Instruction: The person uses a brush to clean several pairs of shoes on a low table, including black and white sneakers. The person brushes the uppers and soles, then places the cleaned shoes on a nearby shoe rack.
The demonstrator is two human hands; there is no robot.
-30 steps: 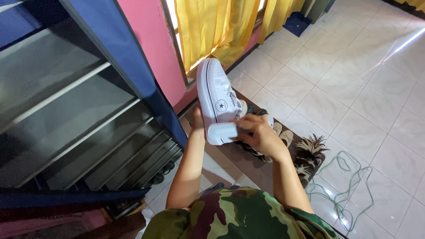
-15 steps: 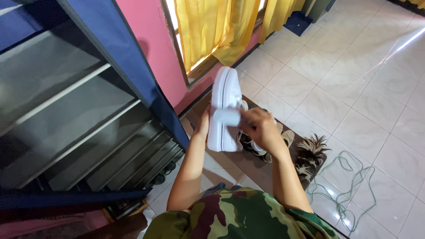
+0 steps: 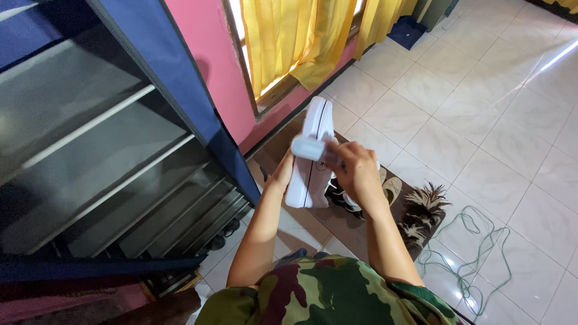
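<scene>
The shoe (image 3: 313, 157) looks like smooth white leather or plastic with a matt rubber sole. The small white pad (image 3: 308, 147) against it looks soft, though its material cannot be told. The floor (image 3: 481, 102) is glossy pale tile, shining where light falls. The curtain (image 3: 289, 36) is thin yellow cloth. The rack (image 3: 120, 174) has a dark blue cloth cover and smooth grey shelves. The cord (image 3: 475, 247) looks like green plastic.

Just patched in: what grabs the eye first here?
The white platform sneaker, held up mid-frame by the left hand, while the right hand presses a small white cloth pad against it. Behind, bright yellow curtains hang on a pink wall; a blue-framed shelf rack fills the left.
</scene>
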